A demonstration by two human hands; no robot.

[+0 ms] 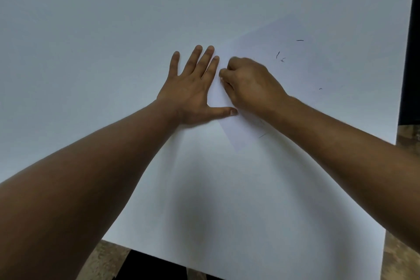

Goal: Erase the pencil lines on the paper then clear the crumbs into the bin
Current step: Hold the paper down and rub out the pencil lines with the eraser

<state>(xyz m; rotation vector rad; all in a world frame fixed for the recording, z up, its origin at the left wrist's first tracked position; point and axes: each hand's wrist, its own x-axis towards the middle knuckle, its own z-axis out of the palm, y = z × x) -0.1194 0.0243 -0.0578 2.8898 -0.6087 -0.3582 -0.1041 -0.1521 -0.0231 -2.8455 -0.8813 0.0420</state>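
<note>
A white sheet of paper (pixel 293 70) lies at an angle on the white table (pixel 113 29). My left hand (pixel 193 88) lies flat with fingers spread, pressing the paper's left edge. My right hand (pixel 247 84) is curled on the paper right beside it, fingertips pinched together; whatever they hold is hidden. Dark eraser crumbs (pixel 278 55) are scattered on the paper to the right of that hand, with another crumb (pixel 300 40) farther back. A faint pencil line (pixel 263 135) shows near the paper's lower corner, by my right forearm.
The table's right edge (pixel 406 75) and front edge (pixel 204 263) are in view, with a speckled brown floor (pixel 406 138) beyond them. No bin is visible.
</note>
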